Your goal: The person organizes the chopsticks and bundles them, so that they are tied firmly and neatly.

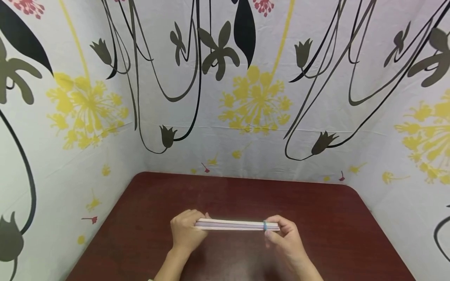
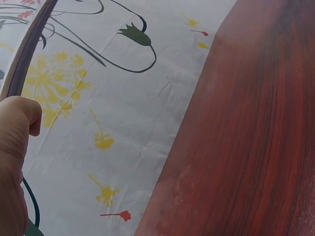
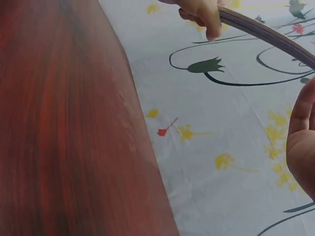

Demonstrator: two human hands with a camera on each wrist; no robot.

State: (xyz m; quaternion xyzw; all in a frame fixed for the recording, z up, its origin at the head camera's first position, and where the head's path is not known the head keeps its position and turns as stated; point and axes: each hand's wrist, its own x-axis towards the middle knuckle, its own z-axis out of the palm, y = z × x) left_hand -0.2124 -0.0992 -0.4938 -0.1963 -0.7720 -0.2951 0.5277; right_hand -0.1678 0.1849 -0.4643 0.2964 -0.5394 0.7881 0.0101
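Head view, nearest first: gripping with the bare left hand [image 1: 185, 231] one end of a long, flat, white-and-lilac bundle [image 1: 232, 224], pinching with the bare right hand [image 1: 287, 239] its other end, at a thin blue-green band [image 1: 265, 225] around it. Might lose the band off that end by rolling it outward, and so loosen the bundle. Holding it above a glossy red-brown table [image 1: 246, 195], before white floral-printed cloth [image 1: 211, 148].
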